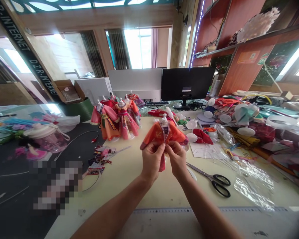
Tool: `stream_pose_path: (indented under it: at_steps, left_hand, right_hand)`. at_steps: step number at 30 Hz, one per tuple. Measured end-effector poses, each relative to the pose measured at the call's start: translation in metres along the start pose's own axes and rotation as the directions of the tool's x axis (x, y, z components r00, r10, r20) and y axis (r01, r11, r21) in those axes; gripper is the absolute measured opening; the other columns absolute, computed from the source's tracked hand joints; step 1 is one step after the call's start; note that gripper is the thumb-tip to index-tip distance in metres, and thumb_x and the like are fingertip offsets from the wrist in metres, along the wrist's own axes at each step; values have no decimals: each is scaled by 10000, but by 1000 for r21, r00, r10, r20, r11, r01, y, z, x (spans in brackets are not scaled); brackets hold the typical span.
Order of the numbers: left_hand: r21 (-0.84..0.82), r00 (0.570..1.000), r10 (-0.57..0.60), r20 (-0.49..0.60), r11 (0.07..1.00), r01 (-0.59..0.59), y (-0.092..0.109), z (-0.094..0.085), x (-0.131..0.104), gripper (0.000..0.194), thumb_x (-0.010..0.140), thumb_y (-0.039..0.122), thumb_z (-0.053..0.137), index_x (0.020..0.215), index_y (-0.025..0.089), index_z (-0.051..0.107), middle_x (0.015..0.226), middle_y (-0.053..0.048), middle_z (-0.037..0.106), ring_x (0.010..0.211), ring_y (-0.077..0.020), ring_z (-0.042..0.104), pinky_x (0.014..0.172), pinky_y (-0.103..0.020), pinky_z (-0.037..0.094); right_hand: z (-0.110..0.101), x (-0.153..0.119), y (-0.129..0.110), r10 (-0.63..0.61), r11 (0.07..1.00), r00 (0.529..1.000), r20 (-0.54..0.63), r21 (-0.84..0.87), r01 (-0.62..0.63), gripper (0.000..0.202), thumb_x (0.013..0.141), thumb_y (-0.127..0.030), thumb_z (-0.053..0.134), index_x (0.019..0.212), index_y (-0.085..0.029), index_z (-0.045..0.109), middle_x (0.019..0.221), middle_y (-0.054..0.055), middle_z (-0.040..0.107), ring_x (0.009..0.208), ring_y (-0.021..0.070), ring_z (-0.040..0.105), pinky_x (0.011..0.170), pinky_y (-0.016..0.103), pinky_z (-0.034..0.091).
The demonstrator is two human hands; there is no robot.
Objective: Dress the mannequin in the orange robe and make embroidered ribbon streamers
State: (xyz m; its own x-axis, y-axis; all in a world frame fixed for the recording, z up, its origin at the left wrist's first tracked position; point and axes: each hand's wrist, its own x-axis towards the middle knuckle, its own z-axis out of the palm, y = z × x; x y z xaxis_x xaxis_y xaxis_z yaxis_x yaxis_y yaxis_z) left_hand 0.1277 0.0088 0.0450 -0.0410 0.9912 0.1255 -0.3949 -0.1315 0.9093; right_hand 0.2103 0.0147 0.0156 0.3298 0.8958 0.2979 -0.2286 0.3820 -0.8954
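A miniature orange robe (153, 132) with wide sleeves hangs on a small white dress stand (164, 119) in the middle of the table. My left hand (152, 158) pinches the robe's front trim from the left side. From the other side, my right hand (176, 156) pinches the same trim, its fingertips close to those of the left. A strip of red cloth (162, 163) shows below, between the two hands. The lower part of the stand is mostly hidden by my hands. Black-handled scissors (214, 181) lie just right of my right wrist.
Several dressed stands (117, 116) are grouped at the back left. Fabric scraps and white stand bases (246, 131) pile up at right, near clear plastic bags (254, 186). A ruler (161, 210) runs along the front. Two monitors (188, 84) stand behind; a pink bottle (47, 137) is far left.
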Motion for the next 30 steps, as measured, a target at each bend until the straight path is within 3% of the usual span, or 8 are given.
stream_pose_path:
  at_steps: [10, 30]
  left_hand:
    - [89, 999, 51, -12, 995, -50, -4, -3, 3, 177, 710, 287, 679, 743, 131, 605, 669, 0, 598, 632, -102, 564, 630, -223, 462]
    - [109, 999, -35, 15, 993, 33, 6, -3, 2, 197, 670, 277, 705, 700, 129, 579, 636, 15, 598, 555, -65, 528, 558, -184, 436]
  right_hand:
    - [0, 1, 1, -46, 998, 999, 2, -42, 46, 120, 722, -298, 632, 706, -190, 582, 658, -20, 586, 619, 120, 533, 618, 267, 452]
    - [1, -1, 0, -81, 995, 996, 30, -63, 83, 57, 743, -238, 585, 711, -196, 561, 650, -31, 535, 601, 105, 481, 574, 236, 403]
